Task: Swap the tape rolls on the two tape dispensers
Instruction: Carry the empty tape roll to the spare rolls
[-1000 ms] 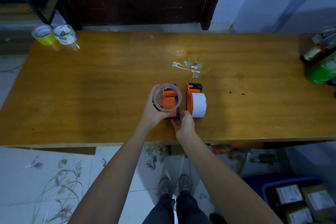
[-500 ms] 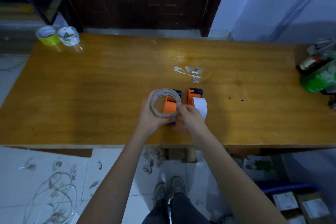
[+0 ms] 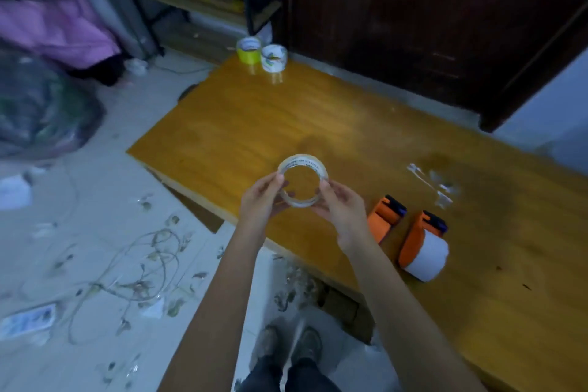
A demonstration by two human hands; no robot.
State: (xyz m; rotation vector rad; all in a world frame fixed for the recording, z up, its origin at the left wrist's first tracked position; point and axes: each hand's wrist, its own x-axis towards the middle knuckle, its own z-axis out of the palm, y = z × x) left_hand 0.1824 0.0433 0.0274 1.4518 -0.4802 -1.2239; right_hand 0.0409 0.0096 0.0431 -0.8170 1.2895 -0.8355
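Note:
Both hands hold a thin clear tape roll (image 3: 302, 162) up above the wooden table (image 3: 254, 130), near its front left part. My left hand (image 3: 262, 200) pinches its left rim and my right hand (image 3: 342, 205) its right rim. To the right, an orange dispenser (image 3: 383, 218) with a dark blue end lies on the table with no roll on it. Beside it a second orange dispenser (image 3: 416, 235) carries a wide white tape roll (image 3: 428, 256).
A yellow tape roll (image 3: 248, 50) and a white printed tape roll (image 3: 274, 58) stand at the table's far left corner. Scraps of clear tape (image 3: 436, 183) lie behind the dispensers. A dark wooden door (image 3: 413, 16) is behind the table. Wire and litter cover the floor (image 3: 127, 280) at left.
The clear roll has come off the left dispenser and moved left, now held in both hands. My right hand left the dispenser. The head turned left, so the table appears slanted.

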